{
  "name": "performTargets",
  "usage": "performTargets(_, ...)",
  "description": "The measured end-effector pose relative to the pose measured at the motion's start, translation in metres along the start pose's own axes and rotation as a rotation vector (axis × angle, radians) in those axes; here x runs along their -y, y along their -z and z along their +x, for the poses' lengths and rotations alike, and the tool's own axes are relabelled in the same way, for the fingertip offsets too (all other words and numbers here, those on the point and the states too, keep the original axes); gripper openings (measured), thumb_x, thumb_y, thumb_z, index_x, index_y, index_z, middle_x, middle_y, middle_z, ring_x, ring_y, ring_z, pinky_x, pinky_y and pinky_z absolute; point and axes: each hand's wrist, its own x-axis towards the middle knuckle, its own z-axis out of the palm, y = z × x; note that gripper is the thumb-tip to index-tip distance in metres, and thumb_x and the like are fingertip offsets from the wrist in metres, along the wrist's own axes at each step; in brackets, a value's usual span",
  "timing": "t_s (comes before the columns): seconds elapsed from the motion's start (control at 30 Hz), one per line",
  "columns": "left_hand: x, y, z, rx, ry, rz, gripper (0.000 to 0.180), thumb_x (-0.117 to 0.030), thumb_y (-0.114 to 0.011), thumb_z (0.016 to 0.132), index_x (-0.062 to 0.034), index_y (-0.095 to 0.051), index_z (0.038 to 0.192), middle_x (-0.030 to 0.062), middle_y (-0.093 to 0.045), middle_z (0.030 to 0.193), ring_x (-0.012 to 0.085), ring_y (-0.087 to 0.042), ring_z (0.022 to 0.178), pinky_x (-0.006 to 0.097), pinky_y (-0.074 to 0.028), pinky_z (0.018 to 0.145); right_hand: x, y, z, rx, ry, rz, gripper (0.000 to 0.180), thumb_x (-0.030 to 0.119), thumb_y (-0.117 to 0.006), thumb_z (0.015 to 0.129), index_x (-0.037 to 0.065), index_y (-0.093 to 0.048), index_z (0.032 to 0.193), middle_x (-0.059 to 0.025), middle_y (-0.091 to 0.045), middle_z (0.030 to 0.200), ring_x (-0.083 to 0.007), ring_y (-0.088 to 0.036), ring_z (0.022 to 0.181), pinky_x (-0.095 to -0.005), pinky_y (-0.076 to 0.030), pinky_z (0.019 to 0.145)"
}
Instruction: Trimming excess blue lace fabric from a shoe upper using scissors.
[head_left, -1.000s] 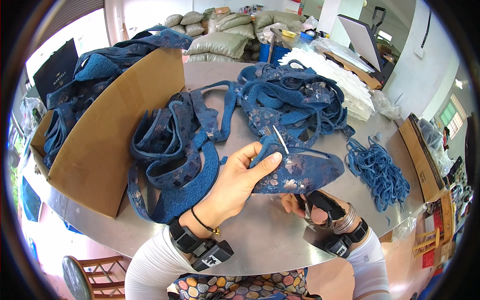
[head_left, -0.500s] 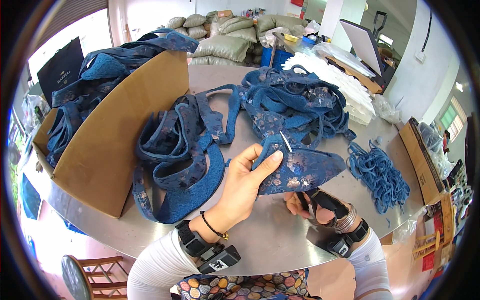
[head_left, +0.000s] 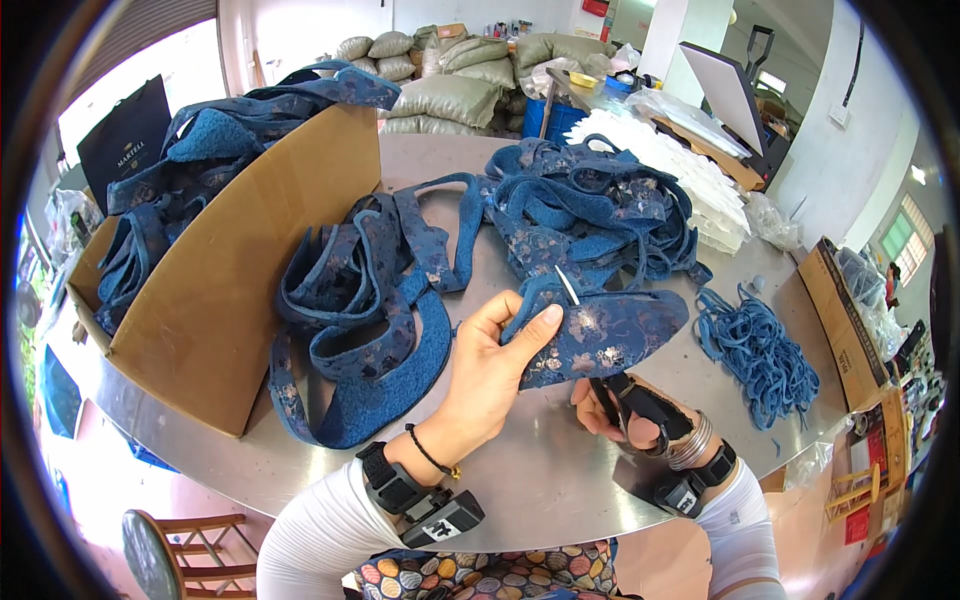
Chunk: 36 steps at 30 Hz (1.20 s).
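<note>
My left hand [head_left: 490, 365] pinches a blue patterned fabric piece [head_left: 610, 335] above the table, thumb on top and fingers behind. The piece is folded or layered, with a rounded end on the right. Below it, my right hand [head_left: 625, 415] is closed around black-handled scissors [head_left: 650, 403]. A narrow silvery blade tip [head_left: 567, 285] shows at the fabric's upper edge, near my left thumb. Fabric hides the rest of the blades. Behind my hands lies a heap of blue patterned strips [head_left: 590, 200]; looser strips [head_left: 350, 290] curl to the left.
A cardboard box [head_left: 250, 250] full of similar strips stands on the left of the metal table [head_left: 520, 480]. Thin blue trimmings [head_left: 765, 355] lie at the right, before another cardboard box [head_left: 850, 330]. White sheets [head_left: 690, 190] are stacked at the back. A stool [head_left: 160, 555] stands lower left.
The fabric piece has tipped slightly, its right end a little higher, and the blade tip has shifted slightly left. Both hands keep nearly the same place and grip.
</note>
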Motion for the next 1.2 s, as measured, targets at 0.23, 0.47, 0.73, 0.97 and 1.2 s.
performTargets(0.23, -0.001, 0.000, 0.001, 0.006, 0.006, -0.001, 0.016, -0.017, -0.064, 0.086, -0.0069, -0.056, 0.078, -0.0023, -0.059, 0.075, 0.0016, -0.052, 0.067, 0.017, -0.044, 0.060, 0.007, 0.002, -0.003, -0.001, -0.053, -0.046, 0.101, 0.087, -0.055, 0.050, 0.001, -0.050, 0.102, 0.0005, -0.051, 0.072, -0.0087, -0.048, 0.063, -0.0212, -0.039, 0.055)
performTargets(0.47, -0.008, 0.008, 0.006, 0.049, 0.073, 0.032, 0.014, -0.017, -0.066, 0.084, -0.0069, -0.058, 0.078, -0.0021, -0.059, 0.074, 0.0025, -0.052, 0.064, 0.017, -0.043, 0.058, 0.004, 0.008, -0.005, -0.011, -0.058, -0.227, 0.089, 0.090, -0.046, 0.054, 0.005, -0.053, 0.080, 0.0021, -0.049, 0.066, -0.0121, -0.048, 0.062, -0.0270, -0.042, 0.062)
performTargets(0.73, -0.038, 0.039, 0.022, 0.296, 0.210, 0.208, 0.010, -0.010, -0.068, 0.079, -0.0041, -0.060, 0.081, 0.0016, -0.063, 0.076, 0.0047, -0.057, 0.064, 0.018, -0.047, 0.059, 0.003, 0.008, -0.007, 0.101, -0.023, -0.096, 0.077, 0.084, -0.051, 0.057, 0.009, -0.048, 0.074, 0.0034, -0.046, 0.073, -0.0121, -0.038, 0.062, -0.0238, -0.034, 0.058)
performTargets(0.97, -0.042, 0.038, 0.022, 0.343, 0.199, 0.266, 0.018, -0.017, -0.072, 0.078, -0.0074, -0.058, 0.070, -0.0040, -0.058, 0.067, 0.0012, -0.050, 0.058, 0.016, -0.040, 0.054, -0.006, 0.008, -0.008, 0.106, -0.021, -0.027, 0.068, 0.074, -0.060, 0.057, 0.010, -0.050, 0.078, 0.0044, -0.046, 0.077, -0.0118, -0.039, 0.066, -0.0230, -0.034, 0.058)
performTargets(1.2, -0.047, 0.038, 0.021, 0.426, 0.245, 0.373, 0.017, -0.015, -0.072, 0.077, -0.0074, -0.059, 0.068, -0.0043, -0.058, 0.067, 0.0022, -0.051, 0.063, 0.017, -0.040, 0.060, 0.001, -0.002, -0.013, 0.031, 0.009, 0.122, 0.057, 0.057, -0.071, 0.062, 0.009, -0.056, 0.090, 0.0032, -0.054, 0.082, -0.0103, -0.048, 0.072, -0.0216, -0.039, 0.061)
